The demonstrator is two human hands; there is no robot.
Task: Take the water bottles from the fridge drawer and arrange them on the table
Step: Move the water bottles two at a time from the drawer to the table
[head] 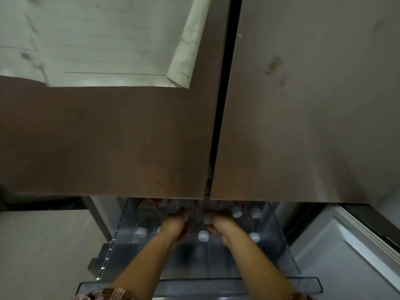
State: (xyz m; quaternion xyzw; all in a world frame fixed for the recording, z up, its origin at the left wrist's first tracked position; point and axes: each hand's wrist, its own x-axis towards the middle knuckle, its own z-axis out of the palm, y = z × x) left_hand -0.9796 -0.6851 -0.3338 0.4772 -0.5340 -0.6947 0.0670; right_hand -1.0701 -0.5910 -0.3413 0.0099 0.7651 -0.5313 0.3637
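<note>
1. Both bare forearms reach forward and down from the bottom edge of the view into the open fridge drawer (279, 241). They run nearly parallel and draw closer together at the wrists. A patterned sleeve (104, 295) shows at the bottom edge.
2. The left hand (175, 224) lies palm down among the bottles with its fingers curled downward. A trace of red shows under it. The blur hides whether it grips anything, so I cannot tell.
3. The right hand (219, 223) is just beside the left. Its fingers curl over and its thumb curls under the neck of a gripped bottle (208, 221), whose white cap shows between them.
4. The drawer is a clear plastic bin, pulled out toward the person, and its front lip crosses the arms near the bottom of the view.
5. The water bottles (147, 210) lie on their sides in rows in the bin. They are clear, with white caps, and some have red-and-white labels. One cap (203, 236) points toward the person between the two hands, and others show to the left and right.
6. Two brown fridge doors, the left door (108, 137) and the right door (303, 105), are closed above, with a dark gap between them. Their lower edges overhang the drawer and hide its back row.
7. Pale paper sheets (97, 40) hang on the left door, with one corner curling away.
8. A light floor (43, 245) lies to the left of the drawer, and a pale panel (346, 256) lies to its right.
</note>
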